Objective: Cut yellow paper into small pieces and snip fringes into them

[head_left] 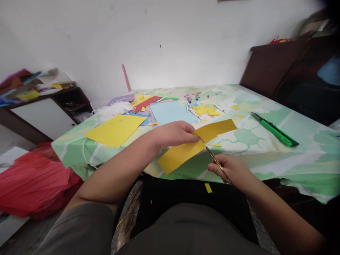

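1. The yellow paper strip (186, 152) is held over the near edge of the table (255, 164), its 2 ends sticking out past the left hand (177, 134).
2. For elbow room: the green cutter (276, 131) lies well apart from the right hand (235, 173), further right; the yellow sheet (117, 129) sits near the left forearm, by the table's left side.
3. Beyond the strip, yellow scraps (207, 109) and a light blue sheet (171, 112) lie towards the wall (186, 39).
4. The scissors' (218, 163) handles are mostly hidden in the right hand; I can't tell how far the blades are parted.
5. Left fingers: thumb and forefinger pinch the strip, forearm slanting across; the others are hard to see.
6. Right fingers: curled round the scissors, blades angled up-left, touching the strip beside the left thumb.
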Motion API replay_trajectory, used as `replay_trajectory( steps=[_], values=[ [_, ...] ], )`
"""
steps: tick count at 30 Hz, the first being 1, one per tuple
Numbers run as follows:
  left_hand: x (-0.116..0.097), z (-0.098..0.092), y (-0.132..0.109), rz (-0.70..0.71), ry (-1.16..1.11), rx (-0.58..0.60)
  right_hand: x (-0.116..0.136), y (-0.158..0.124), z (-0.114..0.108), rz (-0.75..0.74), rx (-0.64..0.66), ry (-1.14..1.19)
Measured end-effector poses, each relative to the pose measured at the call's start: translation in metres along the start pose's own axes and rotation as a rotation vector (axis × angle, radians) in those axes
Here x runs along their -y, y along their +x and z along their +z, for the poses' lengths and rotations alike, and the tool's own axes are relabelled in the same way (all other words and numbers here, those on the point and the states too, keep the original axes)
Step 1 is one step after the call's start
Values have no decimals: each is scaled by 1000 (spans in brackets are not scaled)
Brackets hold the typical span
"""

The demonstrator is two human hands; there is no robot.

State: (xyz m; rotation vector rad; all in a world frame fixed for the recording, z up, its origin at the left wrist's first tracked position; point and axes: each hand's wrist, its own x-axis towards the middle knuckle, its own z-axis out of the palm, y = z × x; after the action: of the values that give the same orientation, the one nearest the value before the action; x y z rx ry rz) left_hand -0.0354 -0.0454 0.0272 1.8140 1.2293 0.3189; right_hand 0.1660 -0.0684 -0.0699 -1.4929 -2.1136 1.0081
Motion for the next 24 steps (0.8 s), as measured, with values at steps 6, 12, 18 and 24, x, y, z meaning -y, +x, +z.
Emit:
replay_trajectory(
  steps=[6,12,18,24],
  values=[
    [8,3,0,-22,21,-109,-1,0,1,15,-4,-1],
    [8,6,-1,-73,2,-117,0,1,2,31,-8,-2],
    [6,6,-3,-67,-19,-103,0,0,2,10,-10,18],
    [5,5,-3,-76,-20,-99,-3,-1,2,-47,-38,18]
  ],
)
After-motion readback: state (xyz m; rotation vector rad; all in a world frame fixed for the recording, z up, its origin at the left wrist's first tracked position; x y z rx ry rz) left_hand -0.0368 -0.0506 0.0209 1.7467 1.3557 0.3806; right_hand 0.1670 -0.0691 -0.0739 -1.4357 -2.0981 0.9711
